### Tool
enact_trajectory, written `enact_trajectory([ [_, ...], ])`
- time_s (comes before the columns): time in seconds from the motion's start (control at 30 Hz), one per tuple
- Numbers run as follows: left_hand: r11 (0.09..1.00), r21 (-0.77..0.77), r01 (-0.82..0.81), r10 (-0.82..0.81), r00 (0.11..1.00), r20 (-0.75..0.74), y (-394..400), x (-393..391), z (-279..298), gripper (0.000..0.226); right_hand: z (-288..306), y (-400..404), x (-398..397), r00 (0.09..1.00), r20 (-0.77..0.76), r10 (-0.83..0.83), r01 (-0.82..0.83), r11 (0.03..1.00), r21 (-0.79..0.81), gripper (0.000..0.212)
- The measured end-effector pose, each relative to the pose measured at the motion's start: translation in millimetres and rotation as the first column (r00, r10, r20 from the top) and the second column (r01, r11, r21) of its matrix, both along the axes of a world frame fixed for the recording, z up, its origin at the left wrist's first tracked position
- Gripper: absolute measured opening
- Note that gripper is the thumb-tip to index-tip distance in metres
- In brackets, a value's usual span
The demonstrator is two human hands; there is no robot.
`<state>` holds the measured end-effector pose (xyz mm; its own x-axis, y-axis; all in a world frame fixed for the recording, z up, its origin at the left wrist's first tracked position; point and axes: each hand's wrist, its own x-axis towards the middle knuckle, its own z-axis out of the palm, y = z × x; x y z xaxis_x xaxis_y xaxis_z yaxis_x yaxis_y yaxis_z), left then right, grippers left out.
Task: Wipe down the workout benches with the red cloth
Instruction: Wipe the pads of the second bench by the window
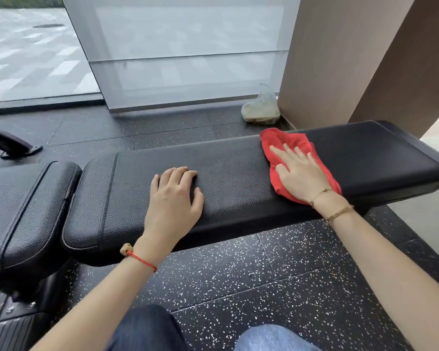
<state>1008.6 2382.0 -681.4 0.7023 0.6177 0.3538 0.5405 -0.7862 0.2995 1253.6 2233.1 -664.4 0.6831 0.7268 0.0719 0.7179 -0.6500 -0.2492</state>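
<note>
Head view of a person wiping a black padded workout bench [238, 173]. The right hand [299, 173] lies flat on the red cloth [284, 140], fingers [279, 152] straight and spread, pressing the cloth onto the long back pad toward its right end; the cloth is crumpled, extends beyond the hand on the far and near sides, and reaches the pad's near edge by the wrist. The left hand [174, 196] rests bare on the middle of the same pad, well apart from the cloth, its fingers bent with the tips touching the leather and holding nothing. A red string bracelet [142, 259] circles the left wrist; thin gold bracelets [337, 214] circle the right. To the left, a separate seat pad [26, 203] sits just beside the long pad, a narrow gap between them. Below lies black speckled rubber flooring [264, 287]. A clear plastic bag [261, 105] stands on the floor behind the bench, against a brown wall [340, 59] and beside a frosted glass panel [188, 59].
</note>
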Motion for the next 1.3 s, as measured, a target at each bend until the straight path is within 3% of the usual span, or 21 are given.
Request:
enact_trajectory([
  [0.13, 1.0, -0.009, 0.005, -0.005, 1.0, 0.007, 0, 0, -1, 0.038, -6, -31, 5, 0.999, 0.004, 0.049, -0.049, 0.997, 0.052, 0.052],
  [0.33, 1.0, -0.005, 0.004, -0.004, 1.0, 0.009, -1, 0, 1, 0.039, 10, -13, 54, 0.976, -0.028, -0.214, 0.212, 0.975, -0.063, 0.052],
  [0.4, 1.0, -0.001, 0.003, -0.003, 1.0, 0.012, -2, 1, 2, 0.044, 9, 0, 39, 0.986, -0.003, -0.167, 0.167, 0.984, -0.064, 0.052],
  [0.57, 1.0, -0.002, 0.008, -0.008, 1.0, 0.02, -1, 1, 1, 0.046, 0, -1, -22, 0.992, 0.012, 0.129, -0.129, 0.991, 0.016, 0.054],
  [0.67, 1.0, -0.005, 0.013, -0.013, 1.0, 0.02, 0, 0, 0, 0.046, -3, -20, -26, 0.985, 0.02, 0.17, -0.171, 0.984, 0.057, 0.054],
  [0.77, 1.0, -0.012, 0.022, -0.022, 1.0, 0.019, 1, -2, 1, 0.046, -1, -33, -1, 0.997, -0.005, 0.079, -0.079, 0.996, 0.052, 0.053],
  [0.93, 1.0, -0.008, 0.014, -0.014, 1.0, 0.015, 0, -2, -1, 0.038, 7, -37, 60, 0.978, -0.036, -0.205, 0.203, 0.978, -0.041, 0.052],
  [1.03, 1.0, 0.003, 0.012, -0.012, 1.0, 0.012, -1, -1, 0, 0.041, 8, -18, 61, 0.967, -0.011, -0.255, 0.254, 0.965, -0.061, 0.053],
  [1.3, 1.0, 0.004, 0.005, -0.005, 1.0, 0.018, -3, 0, 2, 0.047, 7, 36, -38, 0.993, 0.02, 0.112, -0.112, 0.993, -0.032, 0.055],
])
